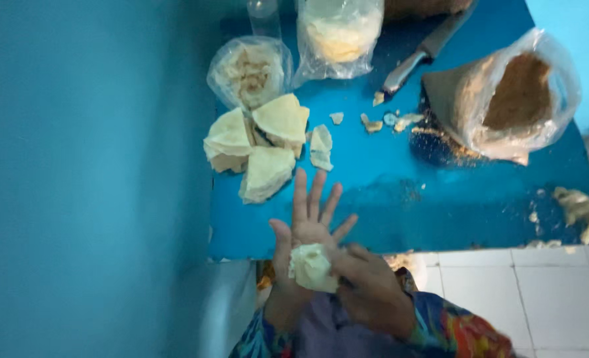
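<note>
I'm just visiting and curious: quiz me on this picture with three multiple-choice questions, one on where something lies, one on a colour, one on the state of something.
1. Where does the knife lie?
A. At the far side of the table, by the bag of brown crumbs
B. On the white tiled floor
C. In the person's hand

2. What colour is the table top?
A. Red
B. Blue
C. White

3. How is the left hand held?
A. Clenched in a fist
B. Flat on the table
C. Open, fingers spread, with a pale lump of dough on the palm

Answers: 1 A, the blade points at the crumb bag near the far edge. 2 B, the surface under the folded pale wrappers is blue. 3 C, the fingers fan out while the right hand presses on the lump.
</note>
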`<action>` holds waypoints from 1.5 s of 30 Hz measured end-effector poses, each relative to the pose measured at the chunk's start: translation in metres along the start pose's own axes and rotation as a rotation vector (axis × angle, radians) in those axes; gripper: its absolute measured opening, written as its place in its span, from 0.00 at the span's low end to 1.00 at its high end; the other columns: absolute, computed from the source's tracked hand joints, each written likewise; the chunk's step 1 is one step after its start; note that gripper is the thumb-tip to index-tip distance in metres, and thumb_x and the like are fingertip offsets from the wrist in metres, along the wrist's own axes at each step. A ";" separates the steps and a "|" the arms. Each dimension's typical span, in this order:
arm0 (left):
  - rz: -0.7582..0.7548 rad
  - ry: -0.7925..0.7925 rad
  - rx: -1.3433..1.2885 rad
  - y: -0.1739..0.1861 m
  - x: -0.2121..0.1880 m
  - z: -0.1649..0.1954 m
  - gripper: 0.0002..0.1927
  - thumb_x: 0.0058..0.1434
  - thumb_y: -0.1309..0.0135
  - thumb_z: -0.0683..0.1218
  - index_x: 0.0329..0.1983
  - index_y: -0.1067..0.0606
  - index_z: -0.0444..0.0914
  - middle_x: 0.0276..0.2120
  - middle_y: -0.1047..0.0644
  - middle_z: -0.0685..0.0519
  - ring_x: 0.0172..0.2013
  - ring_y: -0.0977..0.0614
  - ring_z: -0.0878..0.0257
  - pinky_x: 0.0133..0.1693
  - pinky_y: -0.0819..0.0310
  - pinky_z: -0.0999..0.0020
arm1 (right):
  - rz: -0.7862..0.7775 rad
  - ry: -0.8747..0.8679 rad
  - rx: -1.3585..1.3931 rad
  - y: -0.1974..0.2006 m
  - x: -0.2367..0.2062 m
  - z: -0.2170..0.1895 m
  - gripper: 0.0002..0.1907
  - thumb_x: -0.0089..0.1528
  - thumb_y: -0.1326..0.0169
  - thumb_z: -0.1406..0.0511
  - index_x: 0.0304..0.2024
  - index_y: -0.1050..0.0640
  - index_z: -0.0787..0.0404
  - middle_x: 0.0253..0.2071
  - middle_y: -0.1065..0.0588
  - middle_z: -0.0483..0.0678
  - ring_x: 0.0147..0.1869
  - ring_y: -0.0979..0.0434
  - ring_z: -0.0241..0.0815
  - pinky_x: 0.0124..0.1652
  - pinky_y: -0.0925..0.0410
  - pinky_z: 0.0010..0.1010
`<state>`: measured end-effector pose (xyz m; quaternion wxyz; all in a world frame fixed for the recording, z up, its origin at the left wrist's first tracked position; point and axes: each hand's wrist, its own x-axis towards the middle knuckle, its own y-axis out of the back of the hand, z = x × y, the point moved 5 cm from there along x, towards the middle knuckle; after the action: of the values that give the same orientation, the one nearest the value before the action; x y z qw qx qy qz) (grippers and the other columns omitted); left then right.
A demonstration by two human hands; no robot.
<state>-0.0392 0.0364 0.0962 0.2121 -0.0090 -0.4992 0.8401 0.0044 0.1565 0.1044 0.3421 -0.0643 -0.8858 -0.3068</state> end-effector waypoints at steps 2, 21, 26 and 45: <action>0.065 0.080 -0.047 0.000 -0.011 -0.011 0.50 0.67 0.60 0.73 0.83 0.63 0.50 0.81 0.57 0.54 0.77 0.53 0.49 0.72 0.54 0.46 | -0.078 0.025 0.167 -0.008 -0.007 0.014 0.28 0.54 0.35 0.71 0.57 0.25 0.59 0.51 0.22 0.58 0.52 0.21 0.60 0.48 0.28 0.45; 0.112 -0.118 -0.108 0.042 -0.027 0.028 0.43 0.73 0.64 0.68 0.81 0.55 0.40 0.78 0.50 0.44 0.78 0.49 0.43 0.75 0.56 0.40 | -0.126 -0.142 -0.405 0.119 0.053 0.077 0.40 0.63 0.39 0.72 0.76 0.38 0.54 0.52 0.20 0.56 0.48 0.20 0.51 0.48 0.27 0.42; 0.152 -0.173 -0.133 0.069 -0.044 0.039 0.36 0.77 0.66 0.65 0.77 0.43 0.36 0.73 0.39 0.44 0.75 0.41 0.47 0.75 0.50 0.41 | -0.405 -0.101 -0.652 0.109 0.063 0.053 0.45 0.55 0.38 0.78 0.74 0.36 0.57 0.45 0.18 0.52 0.47 0.18 0.49 0.39 0.27 0.35; 0.331 0.227 -0.072 0.052 -0.030 -0.050 0.33 0.72 0.62 0.61 0.72 0.40 0.36 0.70 0.35 0.45 0.69 0.32 0.55 0.68 0.38 0.56 | -0.360 -0.747 0.622 0.041 0.048 0.032 0.44 0.60 0.43 0.74 0.78 0.43 0.60 0.43 0.22 0.50 0.47 0.24 0.38 0.46 0.30 0.29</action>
<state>-0.0183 0.0459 0.0213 0.1257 -0.1933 -0.4935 0.8386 -0.0369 0.2034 0.1373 -0.0526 0.0889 -0.9939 -0.0393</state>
